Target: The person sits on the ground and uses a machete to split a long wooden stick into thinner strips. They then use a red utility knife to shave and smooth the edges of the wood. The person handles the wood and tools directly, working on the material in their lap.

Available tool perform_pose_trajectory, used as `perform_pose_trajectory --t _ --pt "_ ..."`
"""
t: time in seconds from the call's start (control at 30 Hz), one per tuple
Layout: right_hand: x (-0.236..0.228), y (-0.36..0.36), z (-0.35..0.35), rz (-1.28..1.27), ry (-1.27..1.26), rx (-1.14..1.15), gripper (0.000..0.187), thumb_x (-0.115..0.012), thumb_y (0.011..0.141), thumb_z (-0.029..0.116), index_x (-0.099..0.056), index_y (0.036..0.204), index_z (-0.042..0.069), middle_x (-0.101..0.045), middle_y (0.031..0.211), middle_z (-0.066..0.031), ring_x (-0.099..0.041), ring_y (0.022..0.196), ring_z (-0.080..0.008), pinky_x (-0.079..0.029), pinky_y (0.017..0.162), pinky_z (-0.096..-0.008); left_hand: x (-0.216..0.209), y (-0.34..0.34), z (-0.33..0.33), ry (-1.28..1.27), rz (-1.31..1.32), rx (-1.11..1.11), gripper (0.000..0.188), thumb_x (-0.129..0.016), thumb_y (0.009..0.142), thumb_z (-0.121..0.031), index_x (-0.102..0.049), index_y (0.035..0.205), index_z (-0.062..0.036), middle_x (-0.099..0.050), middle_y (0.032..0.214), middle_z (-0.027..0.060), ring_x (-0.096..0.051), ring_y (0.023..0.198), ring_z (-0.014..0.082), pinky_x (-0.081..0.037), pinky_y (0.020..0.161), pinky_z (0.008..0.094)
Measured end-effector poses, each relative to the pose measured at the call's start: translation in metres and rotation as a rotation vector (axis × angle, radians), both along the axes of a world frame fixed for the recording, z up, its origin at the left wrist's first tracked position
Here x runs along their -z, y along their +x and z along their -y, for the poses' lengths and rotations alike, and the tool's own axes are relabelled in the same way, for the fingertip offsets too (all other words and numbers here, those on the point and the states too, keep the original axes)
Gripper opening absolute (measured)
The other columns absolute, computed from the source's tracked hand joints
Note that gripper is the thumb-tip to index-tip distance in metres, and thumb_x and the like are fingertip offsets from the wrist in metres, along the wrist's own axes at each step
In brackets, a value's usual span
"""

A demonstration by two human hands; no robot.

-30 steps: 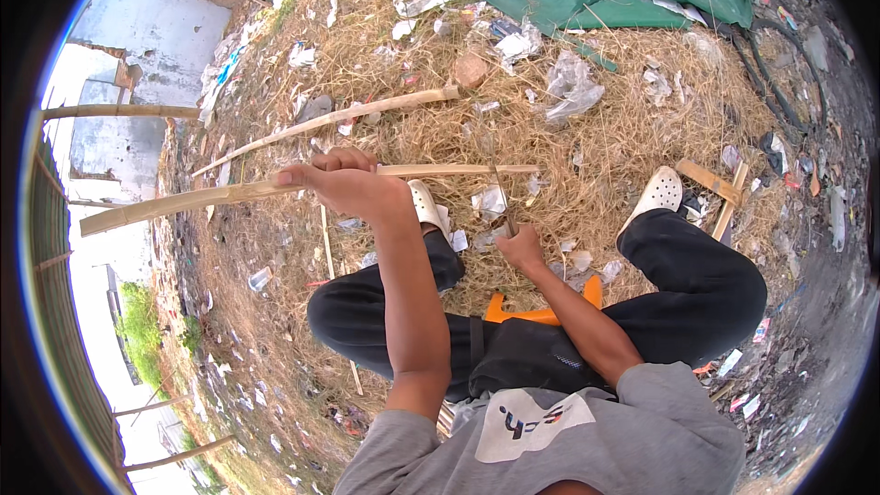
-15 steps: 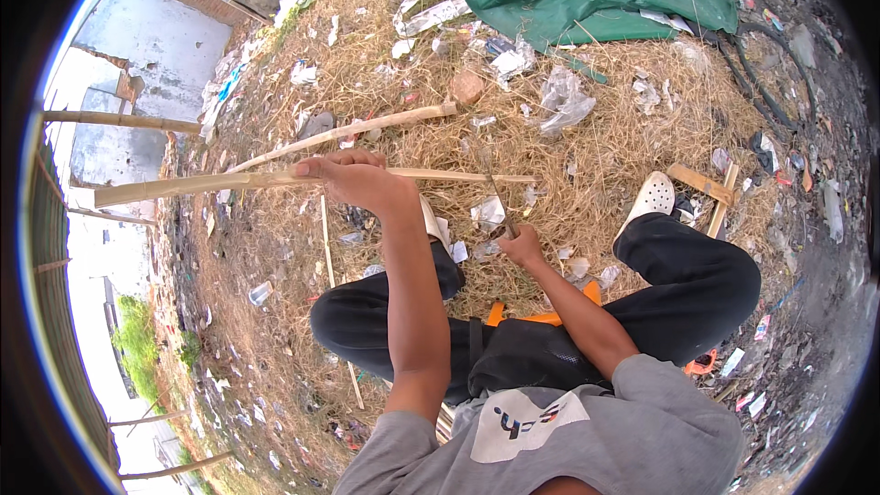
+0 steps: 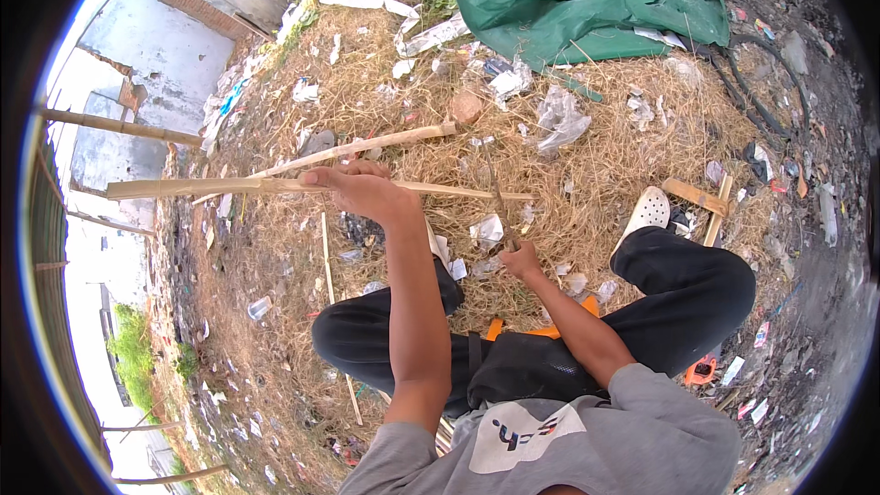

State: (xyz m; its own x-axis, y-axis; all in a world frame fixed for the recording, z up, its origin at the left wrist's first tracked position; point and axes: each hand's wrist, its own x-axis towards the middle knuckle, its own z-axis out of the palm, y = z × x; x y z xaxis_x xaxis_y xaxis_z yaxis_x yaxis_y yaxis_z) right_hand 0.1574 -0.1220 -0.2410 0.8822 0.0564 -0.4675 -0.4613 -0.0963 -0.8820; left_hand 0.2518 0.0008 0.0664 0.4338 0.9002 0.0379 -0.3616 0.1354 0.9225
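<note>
My left hand (image 3: 362, 192) is closed around a long pale strip of split bamboo (image 3: 206, 187). The strip lies nearly level across the view, its thick end to the left and its thin end to the right. My right hand (image 3: 522, 260) grips a knife with a long, thin, dark blade (image 3: 495, 179). That blade points away from me and crosses the strip near its thin end; whether they touch I cannot tell. Beyond my left hand, a second pale stick (image 3: 394, 138) lies slantwise over the dry grass.
I sit with knees apart above an orange seat (image 3: 587, 304). A joined wooden piece (image 3: 694, 195) lies by my right shoe (image 3: 649, 210). Green sheeting (image 3: 596, 14) spreads at the far side. A thin stick (image 3: 328, 258) lies by my left knee. Litter dots the grass.
The view has shifted slightly. The bamboo strip's thick end has moved a little right and up, and the strip lies more level. Both hands keep their grips.
</note>
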Motion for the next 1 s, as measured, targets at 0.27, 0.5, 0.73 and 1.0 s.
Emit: perform_pose_trajectory --t 0.27,0.5,0.73,1.0 --pt "0.004 -0.003 0.001 -0.031 -0.115 0.033 0.038 -0.068 0.071 0.024 -0.039 0.054 0.007 -0.038 0.047 0.0001 -0.036 0.046 -0.0124 -0.032 0.046 -0.0344 0.000 0.000 -0.003 -0.017 -0.014 -0.001 0.067 -0.027 0.088 -0.076 -0.027 0.058 -0.0167 -0.024 0.049 -0.0043 -0.026 0.043 0.0109 -0.033 0.046 0.0243" --pt "-0.002 -0.006 0.004 -0.012 -0.054 0.007 0.039 -0.068 0.072 0.026 -0.039 0.056 0.006 -0.040 0.050 -0.0017 -0.038 0.050 -0.0128 -0.034 0.048 -0.0364 0.000 0.005 -0.004 0.007 -0.031 -0.014 0.067 -0.023 0.088 -0.077 -0.027 0.059 -0.0171 -0.023 0.048 -0.0056 -0.023 0.041 0.0104 -0.030 0.043 0.0265" --pt "0.048 -0.010 0.012 -0.158 -0.254 -0.087 0.023 -0.068 0.075 0.027 -0.062 0.079 0.006 -0.060 0.070 -0.0095 -0.059 0.066 -0.0213 -0.046 0.061 -0.0376 -0.004 0.005 -0.003 -0.050 -0.013 -0.003 0.064 -0.024 0.088 -0.077 -0.027 0.061 -0.0184 -0.022 0.047 -0.0044 -0.023 0.044 0.0110 -0.033 0.047 0.0264" --pt "0.047 -0.033 0.068 -0.500 -0.523 -0.178 0.033 -0.064 0.082 0.022 -0.065 0.108 0.002 -0.069 0.101 -0.0145 -0.067 0.093 -0.0277 -0.054 0.076 -0.0380 -0.046 -0.029 -0.026 0.045 0.053 0.045 0.064 -0.023 0.092 -0.072 -0.021 0.057 -0.0188 -0.018 0.047 -0.0051 -0.018 0.043 0.0098 -0.024 0.044 0.0252"
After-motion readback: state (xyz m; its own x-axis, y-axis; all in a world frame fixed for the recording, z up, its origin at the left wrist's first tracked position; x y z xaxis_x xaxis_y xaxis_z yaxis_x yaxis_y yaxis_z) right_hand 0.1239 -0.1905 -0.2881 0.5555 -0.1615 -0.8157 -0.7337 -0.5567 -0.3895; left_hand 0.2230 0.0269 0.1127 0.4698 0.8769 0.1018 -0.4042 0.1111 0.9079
